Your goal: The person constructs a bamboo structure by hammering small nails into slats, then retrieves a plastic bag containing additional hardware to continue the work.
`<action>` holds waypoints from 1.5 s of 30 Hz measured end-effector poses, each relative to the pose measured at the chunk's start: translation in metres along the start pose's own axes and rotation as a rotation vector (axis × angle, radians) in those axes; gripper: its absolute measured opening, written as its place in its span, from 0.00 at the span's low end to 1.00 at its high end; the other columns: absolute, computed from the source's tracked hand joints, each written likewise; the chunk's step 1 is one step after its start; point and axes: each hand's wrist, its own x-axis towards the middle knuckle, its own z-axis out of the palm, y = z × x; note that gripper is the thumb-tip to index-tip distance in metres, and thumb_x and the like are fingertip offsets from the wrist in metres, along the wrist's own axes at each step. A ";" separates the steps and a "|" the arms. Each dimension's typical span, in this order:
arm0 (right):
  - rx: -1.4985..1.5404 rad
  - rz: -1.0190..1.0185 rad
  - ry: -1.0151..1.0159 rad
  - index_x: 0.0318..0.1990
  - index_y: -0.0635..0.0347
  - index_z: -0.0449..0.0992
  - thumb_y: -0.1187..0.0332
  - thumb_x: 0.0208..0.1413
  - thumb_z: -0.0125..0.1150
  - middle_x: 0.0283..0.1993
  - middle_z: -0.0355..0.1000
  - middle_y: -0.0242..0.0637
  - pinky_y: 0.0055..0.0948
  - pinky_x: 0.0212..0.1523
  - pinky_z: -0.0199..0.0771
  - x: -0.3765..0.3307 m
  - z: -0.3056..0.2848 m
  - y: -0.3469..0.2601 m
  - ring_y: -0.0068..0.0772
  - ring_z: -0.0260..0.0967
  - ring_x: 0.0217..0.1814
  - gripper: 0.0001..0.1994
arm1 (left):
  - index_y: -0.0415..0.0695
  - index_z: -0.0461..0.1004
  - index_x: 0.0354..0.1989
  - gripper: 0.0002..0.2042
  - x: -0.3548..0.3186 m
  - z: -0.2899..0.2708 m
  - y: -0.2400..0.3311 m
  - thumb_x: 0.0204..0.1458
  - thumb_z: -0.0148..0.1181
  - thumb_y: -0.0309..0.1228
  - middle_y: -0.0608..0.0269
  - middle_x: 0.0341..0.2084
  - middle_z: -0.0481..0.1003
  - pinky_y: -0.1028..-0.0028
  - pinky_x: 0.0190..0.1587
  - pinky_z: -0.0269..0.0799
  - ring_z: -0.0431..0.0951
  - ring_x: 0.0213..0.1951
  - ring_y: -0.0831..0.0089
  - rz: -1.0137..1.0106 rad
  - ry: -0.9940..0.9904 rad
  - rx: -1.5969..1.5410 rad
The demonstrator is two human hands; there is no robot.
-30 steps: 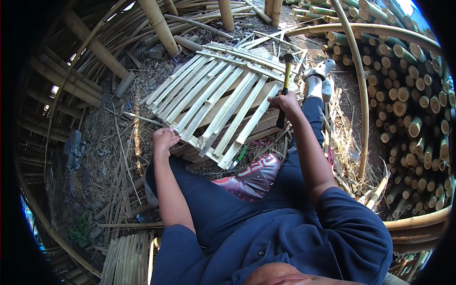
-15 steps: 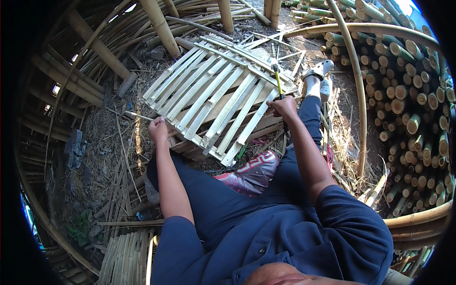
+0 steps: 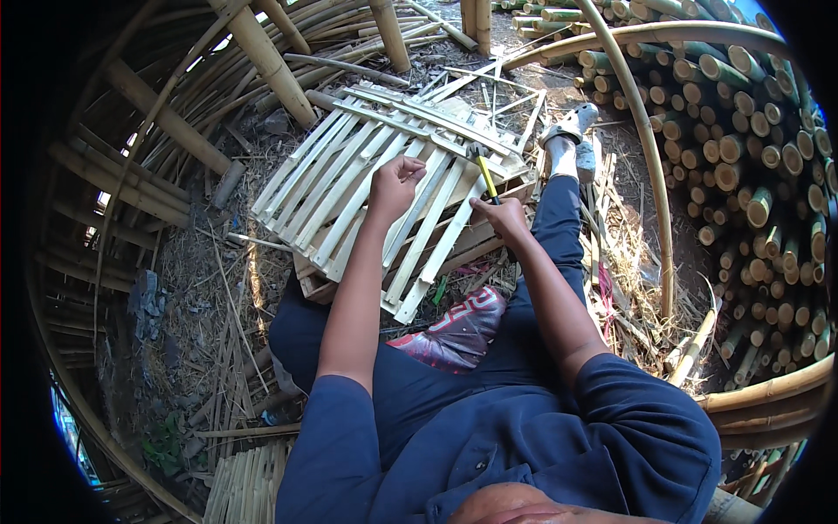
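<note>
A panel of pale split-bamboo slats lies in front of me, with crossing strips along its far side. Over its middle hovers my left hand, thumb and fingers pinched together; whatever they hold is too small to make out. At the panel's right part my right hand grips a hammer by its yellow and black handle. The hammer's dark head hangs over the crossing strips, left of my foot. Wooden boards show under the panel's near right edge.
Cut bamboo poles are stacked high on the right, behind a bent pole. Upright bamboo posts stand at the far left. A bundle of slats lies near left. Scraps and straw litter the ground around my legs.
My left hand has moved from beside the panel's left edge to above its middle. The hammer has tilted left with my right hand. The slatted panel sits slightly differently.
</note>
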 end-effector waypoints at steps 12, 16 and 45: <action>0.113 0.062 -0.102 0.30 0.67 0.85 0.44 0.49 0.81 0.21 0.73 0.31 0.32 0.23 0.64 0.012 0.004 0.012 0.23 0.66 0.20 0.28 | 0.40 0.77 0.35 0.04 0.049 0.114 -0.061 0.55 0.66 0.20 0.53 0.54 0.82 0.39 0.77 0.48 0.78 0.63 0.54 0.270 0.008 0.248; 0.068 -0.038 -0.004 0.21 0.63 0.79 0.41 0.51 0.79 0.16 0.68 0.26 0.32 0.20 0.59 0.008 0.002 0.029 0.19 0.59 0.18 0.30 | 0.41 0.77 0.32 0.03 0.047 0.119 -0.058 0.55 0.64 0.19 0.54 0.56 0.82 0.43 0.79 0.44 0.77 0.65 0.58 0.226 0.001 0.246; -0.086 0.121 0.165 0.39 0.69 0.85 0.41 0.50 0.77 0.40 0.83 0.56 0.46 0.47 0.80 0.049 -0.027 -0.028 0.53 0.84 0.45 0.31 | 0.42 0.85 0.35 0.07 0.054 0.141 -0.043 0.48 0.77 0.24 0.58 0.34 0.83 0.64 0.47 0.76 0.82 0.40 0.60 0.349 0.109 0.016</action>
